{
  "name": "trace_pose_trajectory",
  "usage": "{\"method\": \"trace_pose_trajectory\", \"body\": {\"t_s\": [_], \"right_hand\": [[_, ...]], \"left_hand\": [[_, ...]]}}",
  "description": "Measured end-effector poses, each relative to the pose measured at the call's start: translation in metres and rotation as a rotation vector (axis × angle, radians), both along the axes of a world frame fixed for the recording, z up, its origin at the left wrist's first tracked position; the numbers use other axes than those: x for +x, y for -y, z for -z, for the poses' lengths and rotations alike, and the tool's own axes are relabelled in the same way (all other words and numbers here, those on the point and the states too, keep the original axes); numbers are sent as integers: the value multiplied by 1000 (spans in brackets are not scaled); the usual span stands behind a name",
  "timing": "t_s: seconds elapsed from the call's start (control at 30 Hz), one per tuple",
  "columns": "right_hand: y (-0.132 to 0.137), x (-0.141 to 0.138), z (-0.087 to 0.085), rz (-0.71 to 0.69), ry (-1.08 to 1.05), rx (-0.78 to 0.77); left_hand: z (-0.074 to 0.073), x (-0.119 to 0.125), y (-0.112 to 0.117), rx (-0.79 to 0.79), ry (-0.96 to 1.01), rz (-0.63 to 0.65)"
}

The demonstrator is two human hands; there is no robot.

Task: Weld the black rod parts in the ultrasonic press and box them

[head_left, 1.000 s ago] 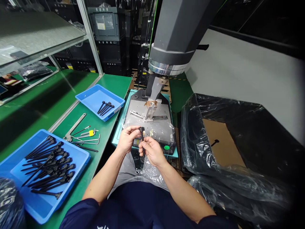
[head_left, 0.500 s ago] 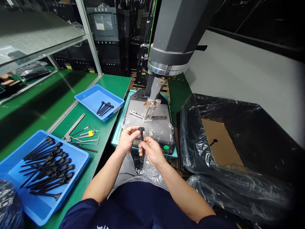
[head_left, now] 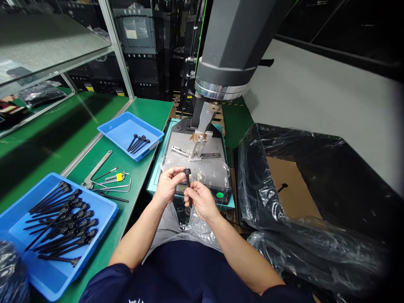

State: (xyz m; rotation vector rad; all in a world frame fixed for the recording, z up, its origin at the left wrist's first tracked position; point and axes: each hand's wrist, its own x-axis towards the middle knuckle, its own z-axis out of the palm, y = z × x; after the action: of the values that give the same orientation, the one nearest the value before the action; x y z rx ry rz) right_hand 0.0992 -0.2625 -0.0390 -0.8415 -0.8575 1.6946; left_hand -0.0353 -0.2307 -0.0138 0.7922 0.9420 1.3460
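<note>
Both hands hold one long black screw (head_left: 187, 176) upright in front of my lap, its thick head at the top. My left hand (head_left: 167, 185) pinches it just below the head, thumb against fingers. Lower down, my right hand (head_left: 202, 200) has its fingers closed round the shaft, hiding part of it. Just beyond the hands lies the metal plate of a press-like machine (head_left: 179, 168). On that plate stands a small metal fixture (head_left: 198, 148), with the machine's tapered tool (head_left: 206, 117) right above it.
At left, a large blue tray (head_left: 105, 206) holds many black screws. A smaller blue tray (head_left: 116, 122) holds several more. Between them lie a wrench (head_left: 101, 166) and hex keys (head_left: 120, 176). To the right stands a plastic-lined box (head_left: 252, 181) with one screw on cardboard.
My hands keep the same grip on the screw, in nearly the same place. The view has shifted very slightly; nothing else has visibly moved.
</note>
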Motion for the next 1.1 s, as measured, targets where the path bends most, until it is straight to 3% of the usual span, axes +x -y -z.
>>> {"method": "trace_pose_trajectory", "body": {"t_s": [0.57,0.93,1.1], "right_hand": [[0,-2,2,56,57,37],[6,-1,1,-25,36,-3],[5,0,4,-33,78,50]], "left_hand": [[6,0,-3,21,-20,-11],[-3,-2,-3,-55,83,10],[-7,-2,-3,-89,120,12]]}}
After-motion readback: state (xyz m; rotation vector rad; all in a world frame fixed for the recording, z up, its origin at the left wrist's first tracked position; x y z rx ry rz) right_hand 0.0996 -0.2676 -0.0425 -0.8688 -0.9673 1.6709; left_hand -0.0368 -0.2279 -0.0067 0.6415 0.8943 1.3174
